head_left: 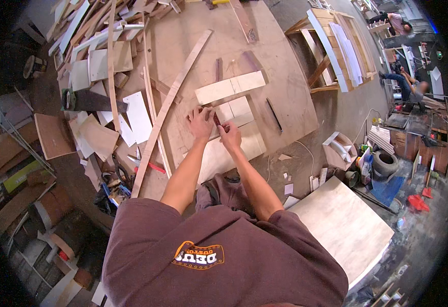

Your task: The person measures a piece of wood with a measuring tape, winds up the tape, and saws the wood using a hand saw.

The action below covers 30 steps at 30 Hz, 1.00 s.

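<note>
My left hand (201, 123) lies with its fingers spread at the left end of a small pale wood piece (237, 110). Close beside it, the fingers of my right hand (230, 136) are pinched together. A short dark reddish strip (216, 119) shows between the hands; whether the right fingers grip it I cannot make out. Nearer to me a larger pale board (252, 143) lies partly under my forearms. Just beyond the hands is another pale board (230, 88), laid crosswise. A thin black pencil-like stick (274, 115) rests to the right.
A long wooden strip (173, 100) crosses the worktable (290, 97) on the left. Behind it are piled wood offcuts (101, 66) and a handsaw (93, 100). A wooden frame (331, 48) stands at right, with a large pale panel (344, 222) nearer. Another person (413, 89) sits far right.
</note>
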{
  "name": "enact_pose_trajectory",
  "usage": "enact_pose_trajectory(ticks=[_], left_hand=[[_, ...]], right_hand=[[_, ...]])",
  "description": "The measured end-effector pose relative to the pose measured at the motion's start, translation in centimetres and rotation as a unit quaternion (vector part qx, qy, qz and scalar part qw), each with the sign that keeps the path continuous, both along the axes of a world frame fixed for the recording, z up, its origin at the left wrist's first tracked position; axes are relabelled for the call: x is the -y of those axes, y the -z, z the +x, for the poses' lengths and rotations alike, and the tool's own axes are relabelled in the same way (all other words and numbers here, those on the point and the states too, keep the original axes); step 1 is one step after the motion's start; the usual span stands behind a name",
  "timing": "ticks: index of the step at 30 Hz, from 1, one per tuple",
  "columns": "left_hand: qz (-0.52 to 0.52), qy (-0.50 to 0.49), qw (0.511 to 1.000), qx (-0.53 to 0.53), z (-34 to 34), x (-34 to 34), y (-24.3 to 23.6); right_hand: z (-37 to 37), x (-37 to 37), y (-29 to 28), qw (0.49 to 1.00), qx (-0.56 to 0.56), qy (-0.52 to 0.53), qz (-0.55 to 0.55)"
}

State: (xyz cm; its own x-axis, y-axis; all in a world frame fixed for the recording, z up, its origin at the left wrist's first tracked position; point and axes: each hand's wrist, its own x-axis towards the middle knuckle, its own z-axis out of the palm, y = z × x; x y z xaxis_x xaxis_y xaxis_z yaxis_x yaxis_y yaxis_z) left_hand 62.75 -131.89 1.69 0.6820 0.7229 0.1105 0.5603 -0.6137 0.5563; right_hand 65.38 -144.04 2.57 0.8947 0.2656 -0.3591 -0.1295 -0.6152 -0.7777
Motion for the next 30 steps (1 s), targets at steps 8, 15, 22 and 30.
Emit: enact_pose_trajectory(ticks=[8, 15, 22, 30], left_hand=[[-0.091, -0.052, 0.994, 0.032, 0.4, 0.0, -0.4], [-0.092, -0.052, 0.994, 0.032, 0.4, -0.2, -0.5], [-0.064, -0.051, 0.997, 0.015, 0.9, 0.3, -1.1], [-0.026, -0.051, 0.998, 0.033, 0.9, 0.3, -1.1]], right_hand=[[0.3, 0.7, 0.2, 0.998, -0.022, -0.025, 0.048], [-0.6, 1.3, -0.4, 0.994, -0.068, -0.023, 0.078], [-0.8, 1.9, -0.5, 0.993, -0.102, -0.017, 0.056], [-1.4, 2.3, -1.3, 0.994, -0.083, -0.033, 0.055]])
